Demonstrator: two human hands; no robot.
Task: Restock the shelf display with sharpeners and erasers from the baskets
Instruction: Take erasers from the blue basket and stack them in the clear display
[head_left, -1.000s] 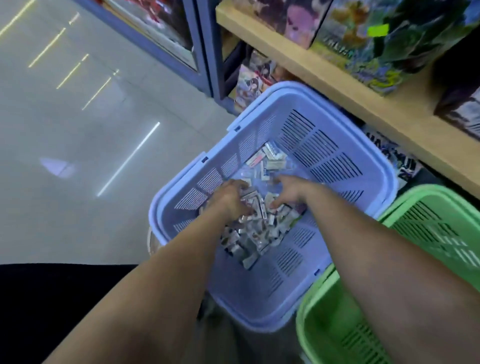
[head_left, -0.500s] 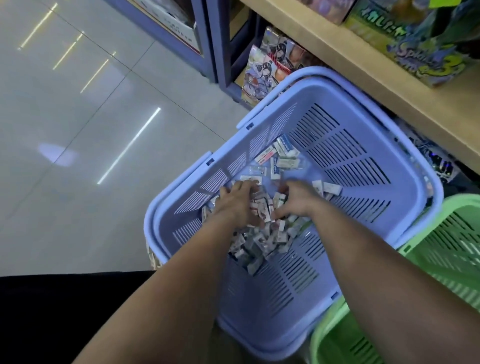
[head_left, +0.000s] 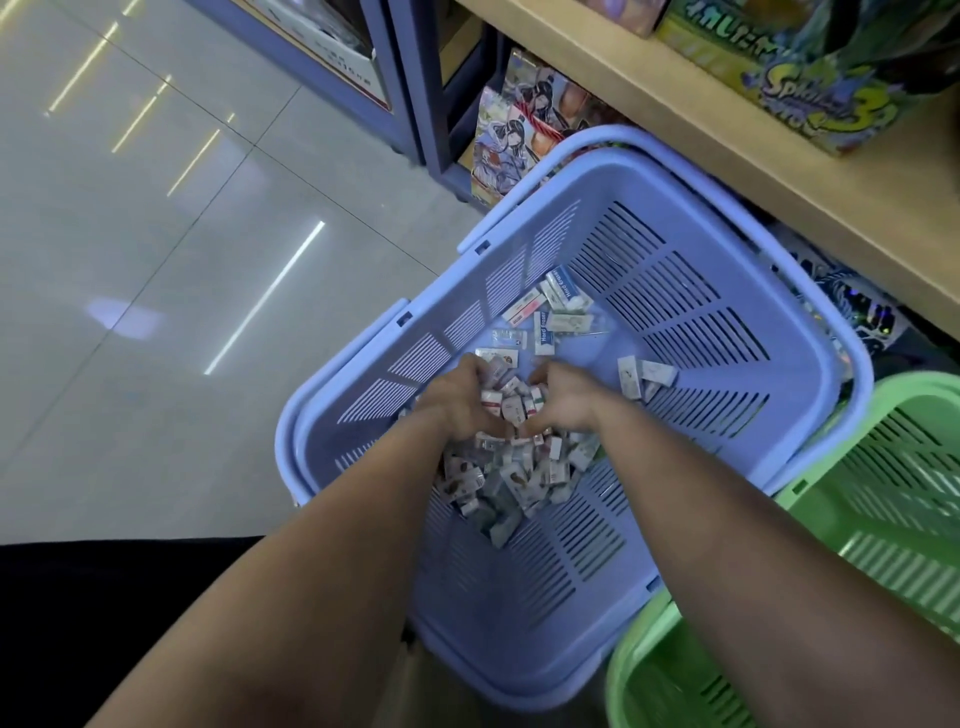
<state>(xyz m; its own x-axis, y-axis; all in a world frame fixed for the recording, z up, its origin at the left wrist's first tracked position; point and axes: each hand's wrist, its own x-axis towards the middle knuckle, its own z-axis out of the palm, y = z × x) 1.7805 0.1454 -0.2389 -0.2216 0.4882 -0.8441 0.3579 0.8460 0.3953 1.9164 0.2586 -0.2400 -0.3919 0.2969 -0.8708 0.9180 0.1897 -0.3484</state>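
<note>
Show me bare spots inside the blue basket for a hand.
Bare: blue basket floor between the erasers and its near wall, and the far right corner beyond two loose packs. Crowded: the middle, where left hand and right hand grip them.

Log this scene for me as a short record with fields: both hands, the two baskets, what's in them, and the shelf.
left hand: inside the blue basket, fingers curled round erasers
right hand: beside the left, cupping the same heap
erasers: heaped near the basket's middle, a few loose farther back
blue basket: slotted plastic, below the shelf
green basket: right of the blue one, contents out of sight
shelf: wooden, carrying printed boxes
</note>
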